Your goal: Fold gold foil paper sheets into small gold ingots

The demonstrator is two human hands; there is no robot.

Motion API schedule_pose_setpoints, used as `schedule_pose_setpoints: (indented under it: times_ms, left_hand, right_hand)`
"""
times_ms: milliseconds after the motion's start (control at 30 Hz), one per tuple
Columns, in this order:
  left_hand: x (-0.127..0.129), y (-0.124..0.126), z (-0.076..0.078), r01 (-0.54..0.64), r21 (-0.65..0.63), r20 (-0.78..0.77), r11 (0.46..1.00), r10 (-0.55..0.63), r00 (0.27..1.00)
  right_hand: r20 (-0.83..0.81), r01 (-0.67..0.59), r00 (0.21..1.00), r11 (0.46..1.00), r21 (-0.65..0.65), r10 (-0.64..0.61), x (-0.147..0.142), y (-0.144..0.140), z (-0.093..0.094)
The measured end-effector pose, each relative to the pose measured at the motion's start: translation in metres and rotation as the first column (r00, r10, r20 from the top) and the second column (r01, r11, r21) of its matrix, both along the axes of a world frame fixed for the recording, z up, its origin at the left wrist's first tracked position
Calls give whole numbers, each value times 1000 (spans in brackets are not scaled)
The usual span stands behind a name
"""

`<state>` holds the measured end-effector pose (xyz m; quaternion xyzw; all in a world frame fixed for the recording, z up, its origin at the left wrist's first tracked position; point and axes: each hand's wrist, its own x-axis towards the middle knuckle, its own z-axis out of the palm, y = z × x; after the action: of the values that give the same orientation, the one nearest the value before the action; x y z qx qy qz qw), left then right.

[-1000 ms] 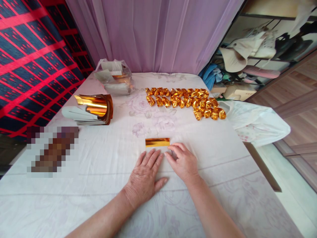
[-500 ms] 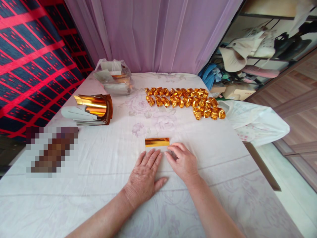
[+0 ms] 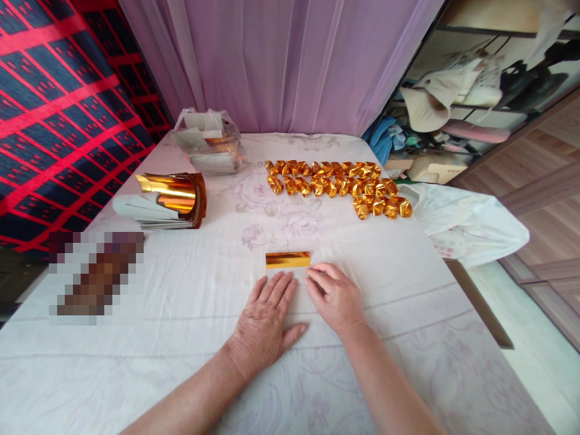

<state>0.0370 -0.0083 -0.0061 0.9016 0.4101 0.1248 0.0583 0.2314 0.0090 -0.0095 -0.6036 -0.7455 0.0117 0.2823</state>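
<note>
A folded strip of shiny gold foil paper [image 3: 287,260] lies on the white cloth-covered desk [image 3: 181,302], just beyond both hands. The left hand [image 3: 267,320] rests flat and open; the right hand [image 3: 335,296], fingers loosely curled, holds nothing. Crumpled gold foil pieces [image 3: 338,184] lie farther right.

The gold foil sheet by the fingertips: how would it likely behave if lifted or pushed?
The gold foil sheet lies flat and thin, so probably light and floppy. Its glossy face suggests it slides easily on the tablecloth. The folded gold pieces suggest it creases readily.
</note>
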Motion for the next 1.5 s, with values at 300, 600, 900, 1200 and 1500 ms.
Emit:
schedule_pose_setpoints:
  times_ms: [300,600,900,1200,1500]
  left_hand:
    - [0,0,-1,-5,-7,10,1000,5,1000]
    - [1,0,0,-8,-16,-3,1000,8,1000]
    - [1,0,-1,-8,-8,26,1000,8,1000]
    - [1,0,0,-9,-6,-3,1000,9,1000]
    - [0,0,-1,-3,6,-4,1000,3,1000]
  right_hand:
    - [-12,7,1000,1000,-3,-7,1,1,1]
    - [-32,87,996,996,-10,-87,-6,3,0]
    - [-9,126,992,992,-29,-126,-10,4,-2]
    - [-56,46,997,997,-63,-49,-1,3,-2]
    - [-115,-3,993,993,-117,-10,4,3,-2]
